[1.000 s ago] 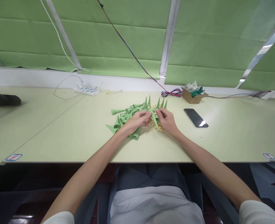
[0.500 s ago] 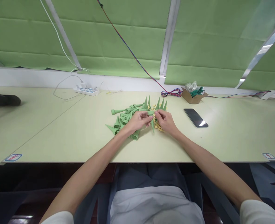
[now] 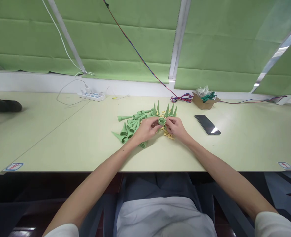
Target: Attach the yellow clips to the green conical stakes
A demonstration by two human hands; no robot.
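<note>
My left hand (image 3: 147, 129) is closed around a hollow green plastic spike (image 3: 162, 121), whose round, ringed open end faces up at me. My right hand (image 3: 177, 127) pinches at the right side of its rim; whether a small piece is between those fingertips I cannot tell. To the left lies a heap of similar green spikes (image 3: 124, 129), some partly covered by my left hand and forearm. Small yellow plastic pieces (image 3: 169, 135) are scattered beneath and beside my hands. Behind them, several green spikes (image 3: 167, 110) stand point-up.
Right of my hands lies a black phone (image 3: 207, 124). Behind it is a small cardboard box (image 3: 204, 103) holding clear plastic and green material. A coiled red-blue cable (image 3: 182, 98) rests at the wall, and a white power strip (image 3: 92, 96) is at the back left.
The green spike between my hands has been turned so its open end now faces me; before, it showed side-on, pointing down. Both hands have shifted slightly around it.
</note>
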